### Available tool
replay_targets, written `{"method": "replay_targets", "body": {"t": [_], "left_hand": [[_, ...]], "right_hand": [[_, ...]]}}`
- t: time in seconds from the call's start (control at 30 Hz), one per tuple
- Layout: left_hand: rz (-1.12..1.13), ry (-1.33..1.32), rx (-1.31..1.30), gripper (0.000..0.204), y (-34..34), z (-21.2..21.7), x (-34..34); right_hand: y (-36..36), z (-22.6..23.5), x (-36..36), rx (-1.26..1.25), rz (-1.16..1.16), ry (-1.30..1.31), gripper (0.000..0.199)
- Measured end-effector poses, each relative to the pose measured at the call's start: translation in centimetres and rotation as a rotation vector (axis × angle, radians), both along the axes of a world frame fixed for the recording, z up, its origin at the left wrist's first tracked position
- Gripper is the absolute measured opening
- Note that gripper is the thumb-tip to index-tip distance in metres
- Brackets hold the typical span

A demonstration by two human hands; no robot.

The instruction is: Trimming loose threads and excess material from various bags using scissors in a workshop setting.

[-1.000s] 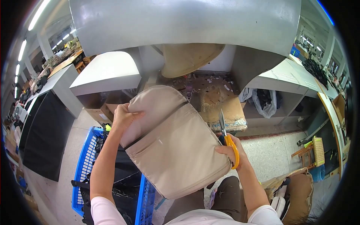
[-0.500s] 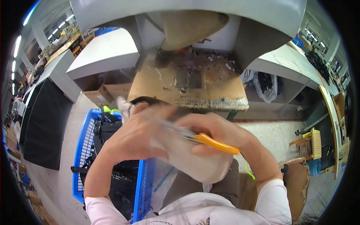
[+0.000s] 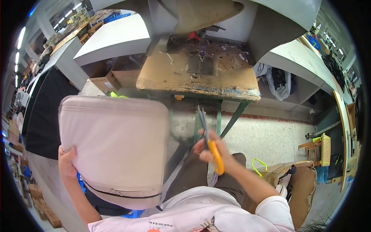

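A flat, rounded beige-pink fabric bag (image 3: pixel 116 143) is held up at the left, with a zipper (image 3: pixel 119 192) and a dark edge along its lower side. My left hand (image 3: pixel 68 160) grips its left edge, thumb on the front and the other fingers hidden behind. Scissors with orange handles (image 3: pixel 216 158) are in my right hand (image 3: pixel 210 147), above my lap and apart from the bag. Their blades (image 3: pixel 202 118) point away from me and look slightly parted.
Behind the bag a blue basket (image 3: pixel 80 181) with black goods is mostly covered. Ahead stands a worn workbench (image 3: pixel 166 77) littered with scraps, with a machine over it. A cardboard box (image 3: pixel 301 189) is at my right, a small wooden chair (image 3: pixel 320 149) beyond it.
The bag, bunched between both hands before, is now spread out at the left in my left hand. My right hand has drawn away with the scissors, whose blades now point forward.
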State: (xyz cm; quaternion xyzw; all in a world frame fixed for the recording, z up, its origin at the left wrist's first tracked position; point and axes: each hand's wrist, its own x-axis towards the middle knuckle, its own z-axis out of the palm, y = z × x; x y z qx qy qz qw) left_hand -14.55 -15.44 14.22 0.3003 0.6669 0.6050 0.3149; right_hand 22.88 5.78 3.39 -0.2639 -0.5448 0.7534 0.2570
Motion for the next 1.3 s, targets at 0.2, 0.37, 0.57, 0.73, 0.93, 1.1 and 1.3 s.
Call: {"method": "replay_targets", "body": {"t": [0.2,0.37,0.57,0.73,0.93,1.1,1.3], "left_hand": [[0.41,-0.175,0.445,0.049,-1.6,-5.0,1.9],[0.232,-0.324,0.644,0.048,2.4,-8.6,3.2],[0.154,-0.457,0.698,0.046,9.0,-10.6,5.7],[0.105,-0.668,0.744,0.039,14.0,-13.1,6.4],[0.104,-0.735,0.732,0.036,18.0,-13.1,7.2],[0.15,-0.768,0.681,0.039,19.5,-13.6,6.9],[0.152,-0.802,0.673,0.04,20.1,-13.8,6.8]], "right_hand": [[-6.8,-3.2,-2.7,-0.268,0.044,0.314,0.075],[-4.6,-1.5,-3.8,-0.112,-0.354,0.197,0.053],[4.1,2.3,-3.9,0.347,-0.63,-0.081,0.049],[9.5,3.5,-4.2,0.387,-0.636,-0.099,0.049],[13.4,4.1,-4.3,0.469,-0.629,-0.098,0.048],[14.9,4.6,-4.6,0.294,-0.558,-0.064,0.046],[16.0,4.1,-5.1,0.284,-0.543,-0.047,0.047]]}}
